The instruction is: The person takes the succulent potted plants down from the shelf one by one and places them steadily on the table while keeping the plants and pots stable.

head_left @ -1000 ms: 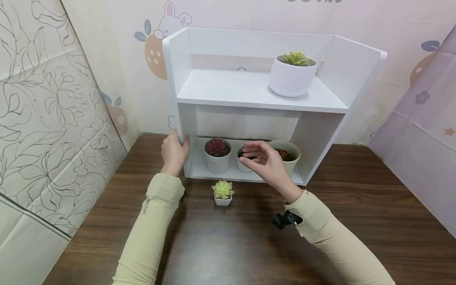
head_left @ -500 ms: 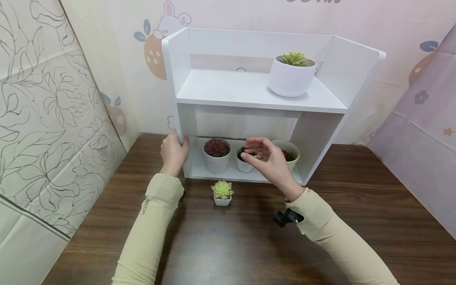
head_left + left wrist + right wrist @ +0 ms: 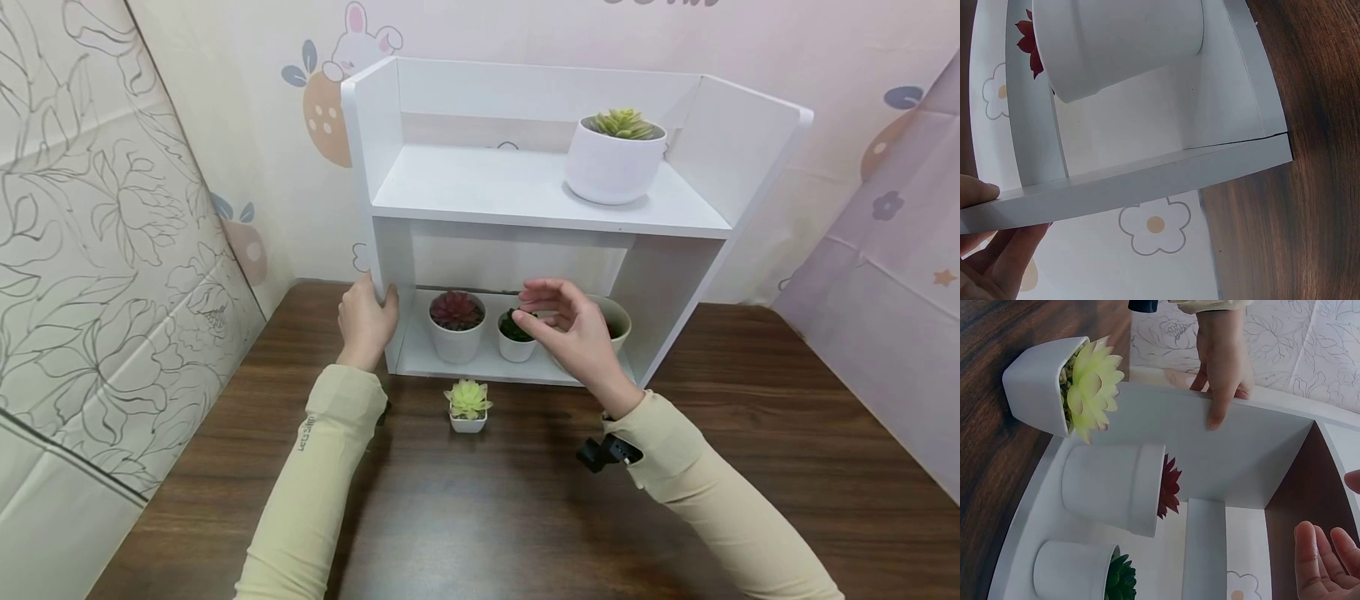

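Observation:
My left hand [image 3: 367, 325] grips the left side panel of a white two-tier shelf [image 3: 472, 179]; in the left wrist view the panel's edge [image 3: 1135, 190] passes between thumb and fingers. Loosely bent and holding nothing, my right hand [image 3: 576, 337] hovers at the front of the lower tier. Just left of it stands a small white pot with a dark green succulent [image 3: 516, 348]. A white pot with a red succulent [image 3: 457, 342] is farther left. Behind the right hand, a cream pot [image 3: 618, 325] is partly hidden.
On the upper tier, toward the right, sits a larger white pot with a green succulent [image 3: 613, 171]. A tiny square pot with a yellow-green succulent [image 3: 468, 417] stands on the brown wooden table [image 3: 465, 517] before the shelf. Patterned walls [image 3: 270, 125] rise behind and beside.
My right hand has moved slightly up and right, uncovering more of the dark green succulent and covering more of the cream pot. The left hand keeps its grip on the panel.

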The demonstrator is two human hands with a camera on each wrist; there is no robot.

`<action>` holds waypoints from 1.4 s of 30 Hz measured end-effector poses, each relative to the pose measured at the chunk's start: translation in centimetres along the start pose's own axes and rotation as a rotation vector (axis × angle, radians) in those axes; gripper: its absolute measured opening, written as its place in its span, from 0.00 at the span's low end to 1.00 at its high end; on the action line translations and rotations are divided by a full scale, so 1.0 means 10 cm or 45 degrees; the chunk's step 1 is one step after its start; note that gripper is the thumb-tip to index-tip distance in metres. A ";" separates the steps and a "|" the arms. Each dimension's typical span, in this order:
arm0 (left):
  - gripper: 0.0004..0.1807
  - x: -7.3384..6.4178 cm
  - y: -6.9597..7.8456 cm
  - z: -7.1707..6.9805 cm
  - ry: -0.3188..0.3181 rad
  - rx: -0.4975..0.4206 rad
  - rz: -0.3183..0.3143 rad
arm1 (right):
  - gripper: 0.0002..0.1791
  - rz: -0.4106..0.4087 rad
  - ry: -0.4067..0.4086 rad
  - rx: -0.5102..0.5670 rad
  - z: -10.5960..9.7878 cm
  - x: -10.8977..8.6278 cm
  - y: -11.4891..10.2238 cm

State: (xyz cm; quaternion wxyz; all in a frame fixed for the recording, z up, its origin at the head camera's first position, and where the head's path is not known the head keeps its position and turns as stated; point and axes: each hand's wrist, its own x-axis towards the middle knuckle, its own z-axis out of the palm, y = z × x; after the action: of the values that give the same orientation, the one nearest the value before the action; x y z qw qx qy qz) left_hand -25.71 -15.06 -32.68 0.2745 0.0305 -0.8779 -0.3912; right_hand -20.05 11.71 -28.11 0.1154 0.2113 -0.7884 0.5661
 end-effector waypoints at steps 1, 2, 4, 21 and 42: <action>0.17 0.00 0.00 0.00 -0.001 -0.001 -0.001 | 0.23 -0.002 0.001 0.005 0.00 0.00 0.00; 0.17 0.00 0.00 0.00 -0.002 0.000 -0.002 | 0.23 -0.005 0.003 0.010 0.00 0.00 -0.01; 0.17 0.00 0.00 0.00 -0.004 -0.002 -0.004 | 0.23 -0.011 0.009 0.015 0.01 0.00 -0.02; 0.17 -0.01 0.00 -0.01 -0.002 -0.009 0.012 | 0.20 -0.132 0.103 0.035 -0.02 0.03 -0.09; 0.18 0.00 0.00 -0.01 -0.014 -0.008 0.005 | 0.18 -0.220 0.205 0.043 -0.09 0.10 -0.17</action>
State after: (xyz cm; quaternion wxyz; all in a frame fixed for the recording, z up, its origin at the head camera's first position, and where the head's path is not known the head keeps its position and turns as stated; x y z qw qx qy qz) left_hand -25.62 -15.18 -32.64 0.2707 0.0258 -0.8782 -0.3935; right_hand -20.15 11.87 -25.94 0.2231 0.2343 -0.7459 0.5822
